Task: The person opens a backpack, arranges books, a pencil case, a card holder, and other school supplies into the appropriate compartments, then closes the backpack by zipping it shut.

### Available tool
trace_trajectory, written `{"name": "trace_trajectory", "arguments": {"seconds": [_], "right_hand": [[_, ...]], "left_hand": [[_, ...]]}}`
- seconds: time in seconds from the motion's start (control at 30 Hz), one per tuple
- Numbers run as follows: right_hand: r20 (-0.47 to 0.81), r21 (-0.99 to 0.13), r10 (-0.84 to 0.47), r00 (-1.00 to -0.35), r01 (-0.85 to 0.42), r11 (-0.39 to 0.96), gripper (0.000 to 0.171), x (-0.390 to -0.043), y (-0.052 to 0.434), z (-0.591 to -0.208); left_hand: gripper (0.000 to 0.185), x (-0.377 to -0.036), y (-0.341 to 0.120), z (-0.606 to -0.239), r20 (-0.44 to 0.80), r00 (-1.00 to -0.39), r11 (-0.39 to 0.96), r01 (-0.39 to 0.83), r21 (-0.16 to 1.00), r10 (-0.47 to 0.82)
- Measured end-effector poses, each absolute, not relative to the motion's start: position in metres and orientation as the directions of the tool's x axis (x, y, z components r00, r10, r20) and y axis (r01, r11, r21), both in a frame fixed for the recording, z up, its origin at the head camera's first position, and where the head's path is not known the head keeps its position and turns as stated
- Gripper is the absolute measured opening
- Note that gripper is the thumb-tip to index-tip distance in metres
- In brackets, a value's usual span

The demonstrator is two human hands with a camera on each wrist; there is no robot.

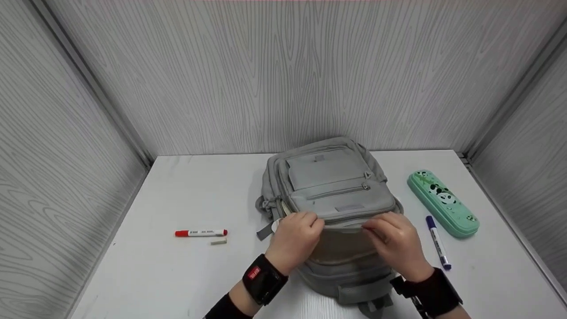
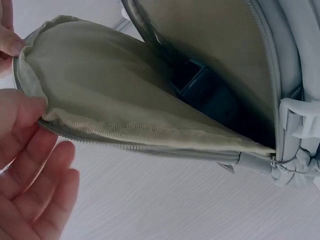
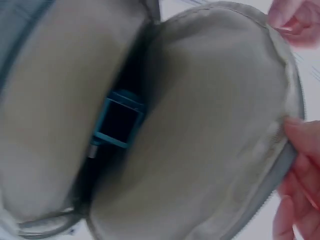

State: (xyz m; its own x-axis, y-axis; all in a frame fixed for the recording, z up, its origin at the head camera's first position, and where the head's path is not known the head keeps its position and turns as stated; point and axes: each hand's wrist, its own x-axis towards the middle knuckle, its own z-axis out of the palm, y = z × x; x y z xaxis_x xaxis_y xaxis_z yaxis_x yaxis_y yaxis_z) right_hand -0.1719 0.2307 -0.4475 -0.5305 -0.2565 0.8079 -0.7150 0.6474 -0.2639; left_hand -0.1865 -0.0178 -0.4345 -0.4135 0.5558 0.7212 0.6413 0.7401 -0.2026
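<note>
Backpack grey, flat at mid-table, main flap pinched up by left hand and right hand, beige lining, blue-edged dark item inside, red marker left, blue marker and green pencil case right.

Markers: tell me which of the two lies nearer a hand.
The blue-capped marker, lying just beside the right hand near the green case. The red marker lies well off from the left hand.
</note>
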Motion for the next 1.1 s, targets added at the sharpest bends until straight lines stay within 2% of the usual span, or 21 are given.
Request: {"name": "trace_trajectory", "arguments": {"seconds": [0.1,0.2,0.27,0.33,0.43,0.53,0.63,0.8,0.87,0.97,1.1], "right_hand": [[0.81,-0.328,-0.168,-0.562,-0.671,0.664,0.011,-0.18,0.253,-0.455],[0.752,-0.418,-0.019,-0.659,-0.499,0.759,0.026,-0.196,0.293,-0.468],[0.641,-0.478,0.086,-0.763,-0.309,0.822,0.038,-0.207,0.325,-0.478],[0.468,-0.498,0.166,-0.868,-0.104,0.861,0.051,-0.214,0.357,-0.491],[0.177,-0.45,0.223,-0.959,0.122,0.884,0.077,-0.218,0.397,-0.509],[-0.036,-0.4,0.226,-0.973,0.222,0.889,0.095,-0.219,0.425,-0.523],[-0.14,-0.383,0.222,-0.965,0.26,0.886,0.099,-0.217,0.443,-0.531],[-0.148,-0.401,0.27,-0.951,0.308,0.863,0.082,-0.216,0.451,-0.536],[-0.13,-0.422,0.3,-0.945,0.326,0.846,0.076,-0.217,0.45,-0.537],[-0.133,-0.459,0.338,-0.932,0.36,0.812,0.074,-0.218,0.45,-0.535],[-0.137,-0.504,0.378,-0.915,0.393,0.769,0.077,-0.216,0.449,-0.528]], "left_hand": [[0.019,-0.189,-0.017,-0.436,0.743,-0.392,0.739,0.644,-0.2,0.543],[0.02,-0.193,-0.018,-0.435,0.775,-0.379,0.749,0.638,-0.177,0.505],[0.02,-0.194,-0.019,-0.436,0.797,-0.369,0.758,0.631,-0.164,0.479],[0.02,-0.195,-0.02,-0.436,0.816,-0.36,0.767,0.624,-0.151,0.453],[0.021,-0.195,-0.02,-0.436,0.833,-0.358,0.783,0.607,-0.135,0.422],[0.019,-0.195,-0.019,-0.436,0.841,-0.372,0.799,0.591,-0.112,0.393],[0.01,-0.195,-0.017,-0.435,0.843,-0.391,0.808,0.583,-0.083,0.369],[0.006,-0.197,-0.013,-0.436,0.851,-0.395,0.81,0.584,-0.059,0.347],[0.012,-0.199,-0.012,-0.437,0.858,-0.385,0.813,0.579,-0.063,0.341],[0.021,-0.2,-0.009,-0.436,0.865,-0.378,0.815,0.576,-0.06,0.331],[0.019,-0.202,-0.006,-0.436,0.863,-0.391,0.808,0.588,-0.034,0.321]]}}
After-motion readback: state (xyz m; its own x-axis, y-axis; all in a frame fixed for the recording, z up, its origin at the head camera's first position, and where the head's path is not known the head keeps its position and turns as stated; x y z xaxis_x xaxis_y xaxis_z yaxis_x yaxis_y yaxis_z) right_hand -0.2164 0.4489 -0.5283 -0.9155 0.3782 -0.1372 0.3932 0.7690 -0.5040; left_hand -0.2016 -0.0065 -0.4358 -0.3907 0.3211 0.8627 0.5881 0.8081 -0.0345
